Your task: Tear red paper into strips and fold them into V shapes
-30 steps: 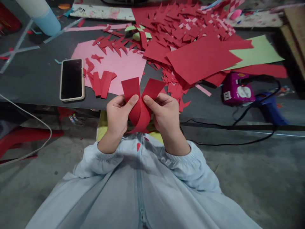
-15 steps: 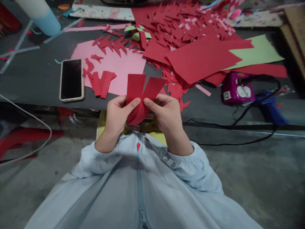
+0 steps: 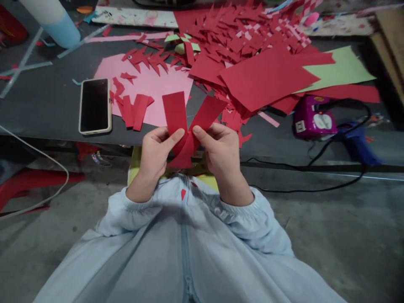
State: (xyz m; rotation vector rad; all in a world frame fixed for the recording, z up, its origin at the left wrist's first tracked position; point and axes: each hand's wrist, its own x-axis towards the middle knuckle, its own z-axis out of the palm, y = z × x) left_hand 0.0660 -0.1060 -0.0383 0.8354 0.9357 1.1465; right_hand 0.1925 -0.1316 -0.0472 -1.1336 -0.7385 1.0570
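A piece of red paper (image 3: 184, 153) is split into two strips that spread upward in a V and join near the bottom. My left hand (image 3: 154, 153) pinches the left strip between thumb and fingers. On the other side, my right hand (image 3: 221, 151) grips the right strip the same way, its thumb close to the split. Both hands are in front of the table's near edge. Beyond them lie folded red paper strips (image 3: 138, 111) on a pink sheet (image 3: 164, 90), beside a spiky red paper figure (image 3: 134, 57) with a small eye.
A phone (image 3: 94, 106) lies on the left of the dark table (image 3: 38, 111). At the right sit a purple power socket block (image 3: 314, 120) and a blue glue gun (image 3: 360, 145) with black cables. Large red sheets (image 3: 268, 75) and a heap of red scraps (image 3: 221, 31) cover the back.
The two strips have been drawn farther apart at the top, widening the V. The split runs lower, and the joined bottom part is more twisted.
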